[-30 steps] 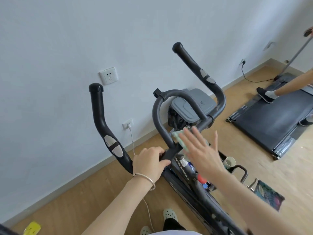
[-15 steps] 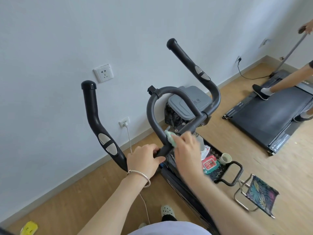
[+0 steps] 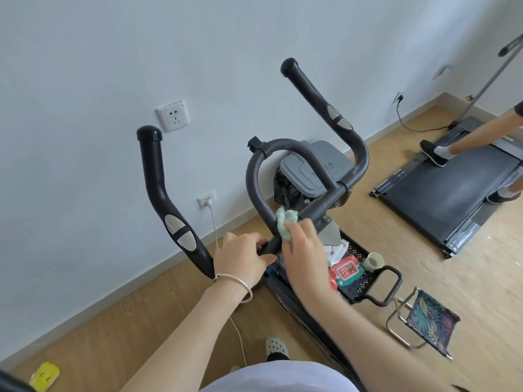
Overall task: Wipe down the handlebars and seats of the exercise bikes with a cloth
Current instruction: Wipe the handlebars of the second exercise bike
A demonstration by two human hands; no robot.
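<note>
Right fingers (image 3: 304, 226) pinch the cloth (image 3: 286, 222) against the bar (image 3: 250, 179), just above left fingers (image 3: 246, 240) seemingly curled round it; a loose pinch could drop it.

Your cloth (image 3: 285, 220) looked soft and nubby, the handlebar loop (image 3: 252, 176) matt grey, the side grip (image 3: 155, 176) glossy black plastic.

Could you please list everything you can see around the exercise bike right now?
handlebars: one set, dark grey, centre
cloth: one, pale green, on loop bar
bin: one, grey, behind bars
tray: one, black, floor right
wipes: one pack, red, in tray
cup: one, pale, in tray
stool: one, leaf-print, beside tray
treadmill: one, black, far right
sockets: several, white, wall
left hand: one, grips handlebars
right hand: one, holds cloth on bar
</note>
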